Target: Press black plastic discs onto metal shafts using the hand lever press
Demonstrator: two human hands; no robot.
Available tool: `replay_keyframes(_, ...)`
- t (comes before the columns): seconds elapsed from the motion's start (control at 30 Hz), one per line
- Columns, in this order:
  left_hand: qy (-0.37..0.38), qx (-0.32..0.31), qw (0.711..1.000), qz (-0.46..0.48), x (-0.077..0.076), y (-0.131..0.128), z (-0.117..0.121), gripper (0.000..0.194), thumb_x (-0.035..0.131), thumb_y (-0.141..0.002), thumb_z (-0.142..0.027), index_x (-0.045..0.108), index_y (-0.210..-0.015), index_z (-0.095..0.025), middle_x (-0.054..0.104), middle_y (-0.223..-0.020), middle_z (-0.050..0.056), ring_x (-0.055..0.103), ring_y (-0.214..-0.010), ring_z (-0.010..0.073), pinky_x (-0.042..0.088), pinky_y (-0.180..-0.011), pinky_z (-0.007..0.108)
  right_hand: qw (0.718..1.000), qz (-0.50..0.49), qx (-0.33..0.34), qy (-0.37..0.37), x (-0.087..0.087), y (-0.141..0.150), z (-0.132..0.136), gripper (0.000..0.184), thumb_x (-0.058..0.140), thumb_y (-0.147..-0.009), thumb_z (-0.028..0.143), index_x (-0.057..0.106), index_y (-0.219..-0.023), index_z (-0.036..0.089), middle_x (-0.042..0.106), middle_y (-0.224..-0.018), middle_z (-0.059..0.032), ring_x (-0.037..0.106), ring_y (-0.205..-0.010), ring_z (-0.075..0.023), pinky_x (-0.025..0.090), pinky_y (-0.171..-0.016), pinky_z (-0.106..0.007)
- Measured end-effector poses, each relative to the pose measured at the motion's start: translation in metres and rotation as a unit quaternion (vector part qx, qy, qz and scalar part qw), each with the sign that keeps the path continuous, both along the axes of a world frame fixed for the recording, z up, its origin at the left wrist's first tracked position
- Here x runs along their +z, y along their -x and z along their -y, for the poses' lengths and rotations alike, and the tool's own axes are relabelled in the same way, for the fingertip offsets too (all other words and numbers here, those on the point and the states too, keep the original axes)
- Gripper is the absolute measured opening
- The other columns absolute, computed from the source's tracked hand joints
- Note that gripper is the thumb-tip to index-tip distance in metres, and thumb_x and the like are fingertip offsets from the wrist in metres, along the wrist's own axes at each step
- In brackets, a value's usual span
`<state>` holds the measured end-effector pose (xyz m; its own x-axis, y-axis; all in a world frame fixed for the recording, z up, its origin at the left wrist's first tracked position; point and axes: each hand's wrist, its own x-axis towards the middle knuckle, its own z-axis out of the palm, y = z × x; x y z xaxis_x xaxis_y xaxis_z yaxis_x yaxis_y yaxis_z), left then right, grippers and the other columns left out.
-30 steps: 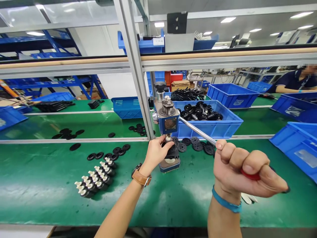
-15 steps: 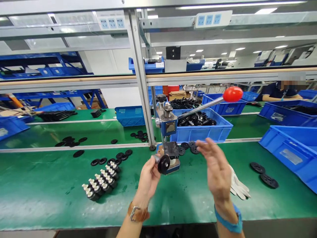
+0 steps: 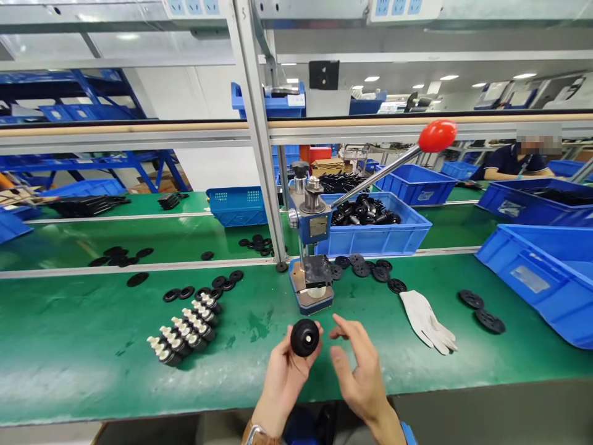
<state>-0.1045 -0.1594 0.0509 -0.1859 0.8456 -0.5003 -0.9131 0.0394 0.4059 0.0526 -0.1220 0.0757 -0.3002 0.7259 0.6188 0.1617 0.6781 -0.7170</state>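
My left hand (image 3: 288, 377) is closed around a black round part (image 3: 304, 338) with a pale dot at its centre, its disc end facing me. Fingers apart and with nothing in them, my right hand (image 3: 359, 371) is just to the right of that part, not touching it. Beyond both hands stands a blue hand press (image 3: 315, 225) with a lever ending in a red knob (image 3: 438, 136). A black block (image 3: 318, 271) sits on the press base. To the left, several black cylindrical parts (image 3: 192, 337) with white tops stand upright in rows.
Black rings (image 3: 217, 282) and spoked black discs (image 3: 361, 269) lie on the green bench (image 3: 92, 321). A white glove (image 3: 428, 324) rests at right. Blue bins (image 3: 380, 238) stand behind the press and a large blue bin (image 3: 532, 278) at far right. A person (image 3: 514, 161) sits in the background.
My left hand has brought the black part down and nearer, away from the press. My right hand has moved down and left, close to it. The view has tilted downward.
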Motion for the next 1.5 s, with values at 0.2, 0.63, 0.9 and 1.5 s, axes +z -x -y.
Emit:
replay_keyframes(0.2,0.006,-0.011,0.989,-0.147,-0.022,-0.03,0.007,0.027,0.089,-0.079,-0.037,0.081,-0.096,-0.018,0.084,-0.101,0.01,0.08,-0.097,0.0265,0.064,-0.086,0.031,0.984,-0.062,-0.001,0.166,-0.023,0.004,0.004,0.05,0.083,-0.073,0.027,0.075,-0.123,0.029,0.078,-0.113,-0.0089,0.078,-0.1,-0.0331,0.068,-0.08,-0.04)
replay_keyframes(0.63,0.024,0.054,0.913,-0.404,-0.013,0.025,0.046,0.047,0.073,-0.084,-0.063,0.074,-0.103,-0.02,0.08,-0.115,0.022,0.076,-0.112,0.0364,0.061,-0.092,0.046,0.882,-0.34,0.006,0.327,0.152,-0.025,-0.224,0.067,0.024,-0.111,0.046,0.062,-0.063,0.021,0.072,-0.078,-0.014,0.078,-0.077,-0.0203,0.062,-0.072,-0.037)
replay_keyframes(0.9,0.238,0.349,0.624,-0.657,-0.03,0.141,0.086,0.042,0.058,-0.091,-0.049,0.063,-0.12,-0.019,0.068,-0.114,0.015,0.065,-0.11,0.033,0.052,-0.099,0.05,0.913,-0.236,-0.014,0.333,0.04,-0.019,-0.131,0.016,0.072,-0.078,0.041,0.084,-0.082,0.031,0.078,-0.087,-0.0145,0.076,-0.073,-0.0303,0.065,-0.068,-0.052)
replay_keyframes(1.5,0.07,0.045,0.479,-0.874,0.01,0.264,0.064,0.032,0.058,-0.09,-0.039,0.081,-0.106,-0.025,0.08,-0.124,0.009,0.066,-0.13,0.0312,0.049,-0.115,0.051,0.936,0.203,0.276,0.078,-0.033,0.272,0.043,0.025,0.059,-0.092,0.018,0.07,-0.114,0.015,0.079,-0.106,-0.0143,0.076,-0.091,-0.0305,0.058,-0.082,-0.04)
